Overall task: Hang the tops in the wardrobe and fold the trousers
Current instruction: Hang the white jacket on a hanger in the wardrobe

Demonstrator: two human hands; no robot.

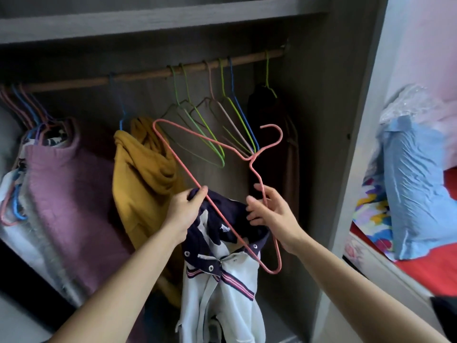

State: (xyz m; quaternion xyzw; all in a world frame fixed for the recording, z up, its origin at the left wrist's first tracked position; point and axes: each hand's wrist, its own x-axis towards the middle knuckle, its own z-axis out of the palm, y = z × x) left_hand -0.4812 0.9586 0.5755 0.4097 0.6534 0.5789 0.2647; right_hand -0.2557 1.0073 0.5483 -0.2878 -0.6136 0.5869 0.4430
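room: open wardrobe [321, 100], grey wood-grain panels, dim inside; pink wall [420, 45] to the right
surface: bed [435, 273] with red sheet just right of the wardrobe side panel (only its edge shows)
on bed: blue pillow [418, 194] leaning up; multicoloured patterned fabric beside it; clear plastic bag [410, 100] above the pillow
shelf: grey shelf [148, 18] across the top; wooden rail [148, 74] below it
on rail, left: bunch of pink and blue hangers carrying a mauve garment [74, 189] and others packed behind it
on rail, middle: mustard hoodie [143, 174] on a blue hanger; then a cluster of empty hangers [222, 115], green, beige and blue
on rail, right: dark garment [267, 115] on a green hanger, against the side panel
in the way: empty hangers hang directly behind the raised hook
task thing: white-and-navy top [235, 268], not on the rail; held in front of the wardrobe, body hanging down, navy collar bunched at the top
pink hanger [250, 159]: off the rail, tilted, hook pointing up right; its long bar crosses the top's open neck; cannot tell if it is inside the neck
left hand [183, 206]: thumb and fingers pinching the navy collar; bar touching the fingers
right hand [274, 214]: fingers curled round the hanger's shoulder wire below the hook
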